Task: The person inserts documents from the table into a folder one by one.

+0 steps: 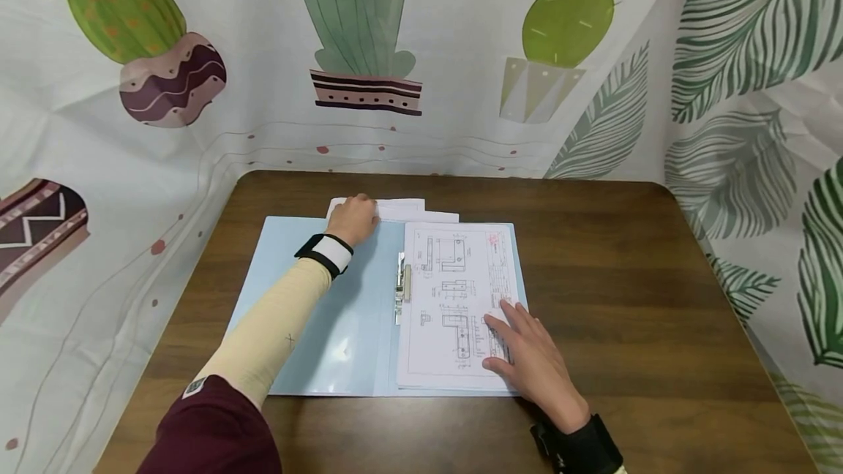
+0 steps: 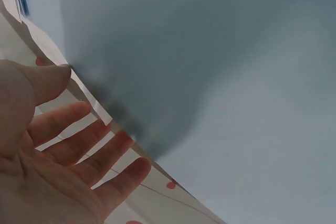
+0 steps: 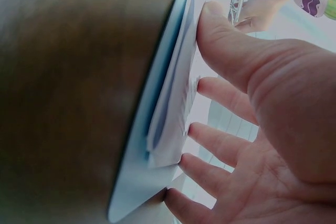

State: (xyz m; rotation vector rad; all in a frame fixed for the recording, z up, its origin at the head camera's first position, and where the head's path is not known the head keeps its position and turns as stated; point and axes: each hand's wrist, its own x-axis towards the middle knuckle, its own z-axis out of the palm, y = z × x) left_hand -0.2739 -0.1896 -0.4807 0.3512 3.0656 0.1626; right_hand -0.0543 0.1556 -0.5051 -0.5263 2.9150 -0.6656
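A light blue folder (image 1: 336, 342) lies spread out on the brown table. Its right side carries a stack of printed technical drawings (image 1: 428, 350), next to a metal clip (image 1: 403, 284) at the fold. Beyond the folder's far edge, white papers (image 1: 403, 207) stick out. My left hand (image 1: 353, 221) reaches over that edge onto these papers, its thumb and fingers spread apart in the left wrist view. The fingertips of my right hand (image 1: 535, 360) rest on the drawings' right side, near the lower corner, with the fingers spread and nearly straight.
The brown wooden table (image 1: 606, 276) stretches to the right of the folder. Behind it hangs a white cloth (image 1: 461, 35) printed with cacti and leaves. Each wrist wears a strap, such as the black and white band (image 1: 326, 253) on the left.
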